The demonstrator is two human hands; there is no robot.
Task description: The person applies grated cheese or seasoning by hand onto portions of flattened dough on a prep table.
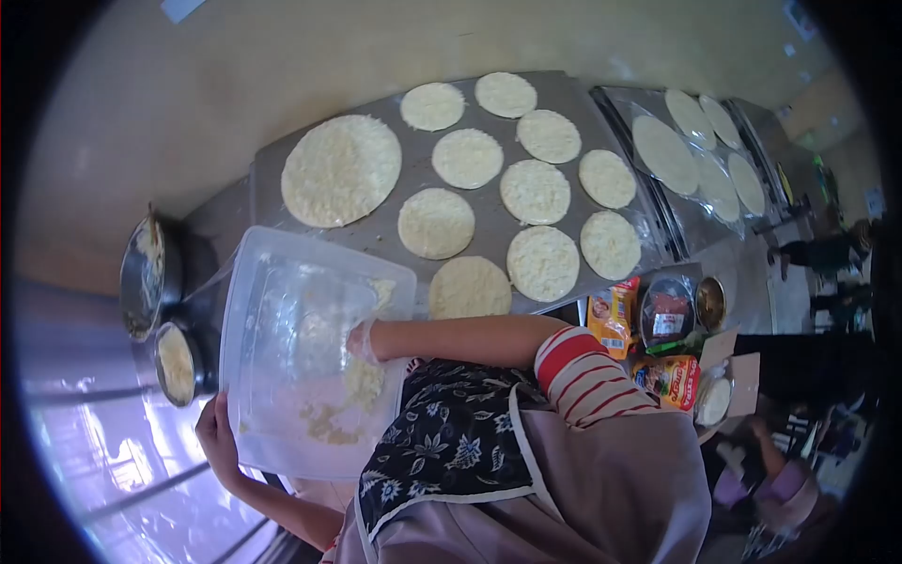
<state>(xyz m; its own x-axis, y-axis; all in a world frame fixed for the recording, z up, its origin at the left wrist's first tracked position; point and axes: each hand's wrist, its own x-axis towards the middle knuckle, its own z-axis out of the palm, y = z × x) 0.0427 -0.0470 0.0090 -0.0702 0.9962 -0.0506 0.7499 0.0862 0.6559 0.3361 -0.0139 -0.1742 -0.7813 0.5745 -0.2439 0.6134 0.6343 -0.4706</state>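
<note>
A large translucent plastic bin (pixel 282 291) is tilted beside the metal table, with pale shredded food (pixel 365 383) scattered inside. My left hand (pixel 218 434) grips its outer edge at the lower left. Inside the bin, my right hand (pixel 362 341), in a clear glove, is curled near the shreds; what its fingers hold is hidden. Beyond the bin lies a large round flat base (pixel 341 171) covered in pale topping. Several smaller topped rounds (pixel 536 192) are spread over the table, and a plainer one (pixel 470 288) sits near the bin's right side.
Two metal bowls (pixel 176 363) with pale contents stand at the left. More rounds (pixel 665 154) lie under plastic on a second surface at the right. Food packets (pixel 611 318), a bowl with a packet (pixel 668 305) and a cardboard box (pixel 745 383) are nearer me. Other people (pixel 775 484) are at the far right.
</note>
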